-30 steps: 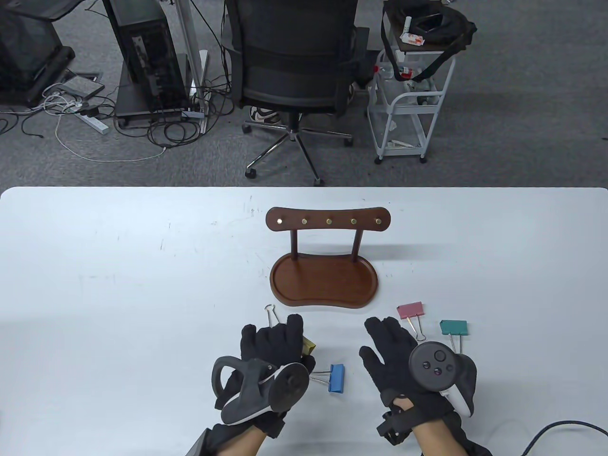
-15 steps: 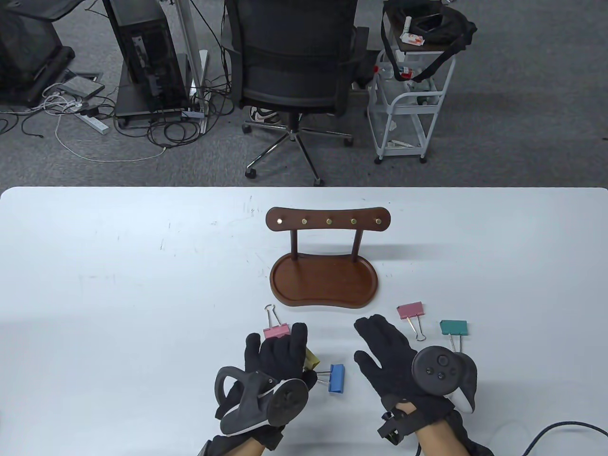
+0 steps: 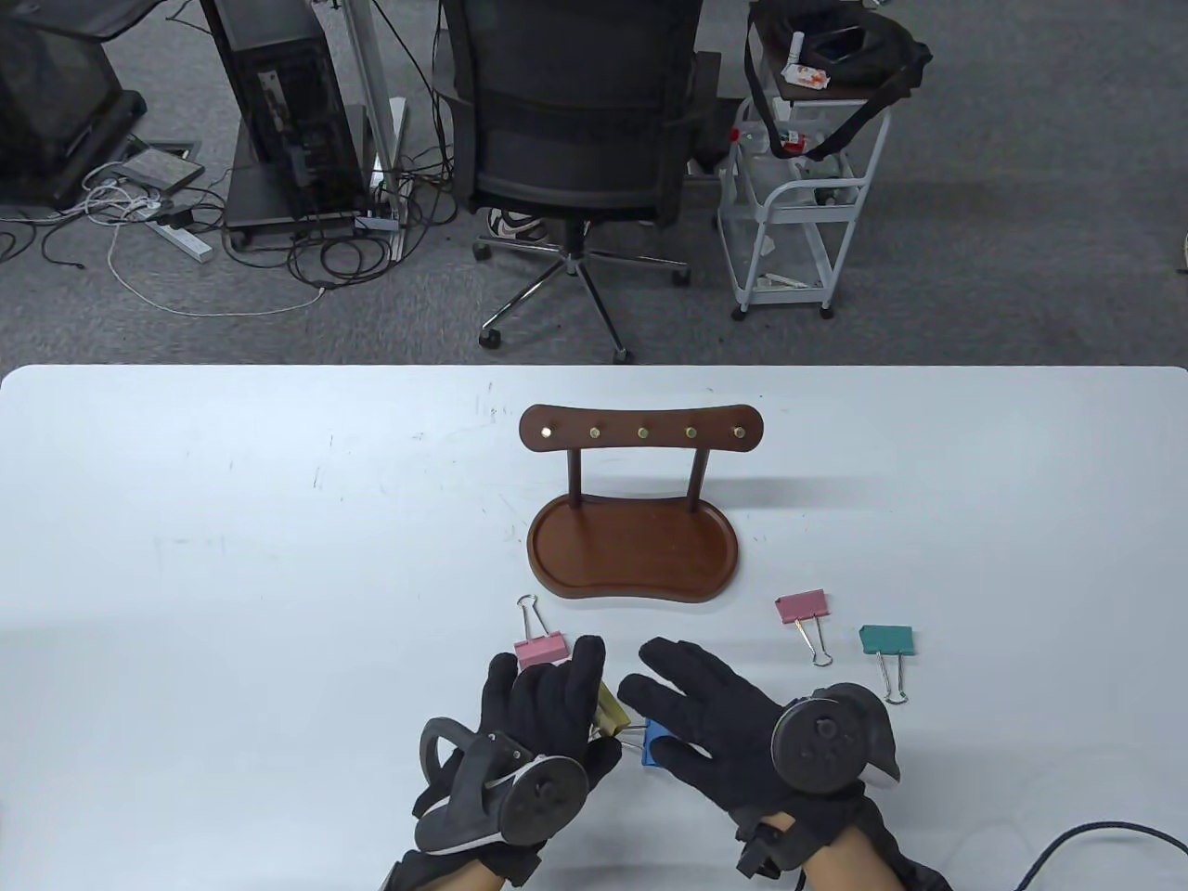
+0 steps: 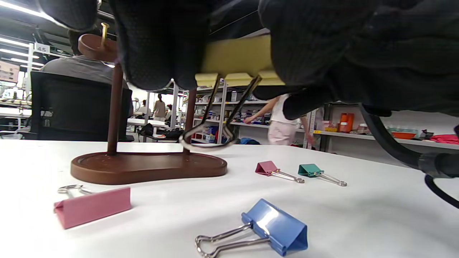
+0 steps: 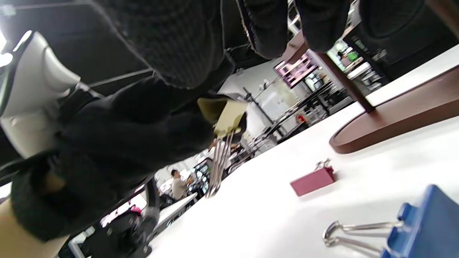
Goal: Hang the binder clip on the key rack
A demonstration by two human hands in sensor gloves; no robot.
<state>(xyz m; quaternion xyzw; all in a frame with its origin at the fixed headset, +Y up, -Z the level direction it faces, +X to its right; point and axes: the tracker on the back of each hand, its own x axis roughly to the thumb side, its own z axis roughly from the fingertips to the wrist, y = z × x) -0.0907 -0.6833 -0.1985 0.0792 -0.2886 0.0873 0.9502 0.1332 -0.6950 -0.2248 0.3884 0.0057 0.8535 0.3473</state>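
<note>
My left hand (image 3: pixel 543 705) holds a yellow binder clip (image 3: pixel 611 709) above the table, its wire loops hanging down; it shows clearly in the left wrist view (image 4: pixel 236 57) and the right wrist view (image 5: pixel 229 114). My right hand (image 3: pixel 705 719) is open, fingers spread, over the blue binder clip (image 3: pixel 652 742), close beside the left hand. I cannot tell whether it touches either clip. The brown wooden key rack (image 3: pixel 640 430) with several brass pegs stands behind on its tray base (image 3: pixel 634 557), empty of clips.
A pink clip (image 3: pixel 539 647) lies just beyond my left hand. Another pink clip (image 3: pixel 802 608) and a green clip (image 3: pixel 886 639) lie to the right of the rack base. A black cable (image 3: pixel 1104 835) runs at the bottom right.
My right hand has moved left, from beside the right pink clip to over the blue clip. My left hand drew back slightly with the yellow clip, uncovering the left pink clip.
</note>
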